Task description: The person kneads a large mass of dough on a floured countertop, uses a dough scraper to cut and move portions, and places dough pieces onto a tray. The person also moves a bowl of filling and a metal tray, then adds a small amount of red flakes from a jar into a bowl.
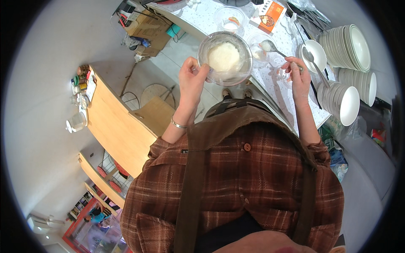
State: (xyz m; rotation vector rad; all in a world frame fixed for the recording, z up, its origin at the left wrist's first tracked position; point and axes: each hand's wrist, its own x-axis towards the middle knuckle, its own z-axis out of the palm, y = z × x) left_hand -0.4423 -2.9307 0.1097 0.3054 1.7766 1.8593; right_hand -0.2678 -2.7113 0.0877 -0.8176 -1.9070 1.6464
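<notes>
My left hand, a bracelet at its wrist, grips the near left rim of a clear round bowl. White flour-like powder lies heaped inside; the bowl is held up in front of the counter edge. My right hand pinches the handle of a metal spoon over the counter. White powder sits in the spoon's head, above or close to a small clear plastic tub. Another clear tub is partly hidden by the right hand.
On the speckled white counter stand another clear tub, an orange and white box and a white bowl with a spoon across it. Stacked white bowls and plates line the right side. A wooden table stands left.
</notes>
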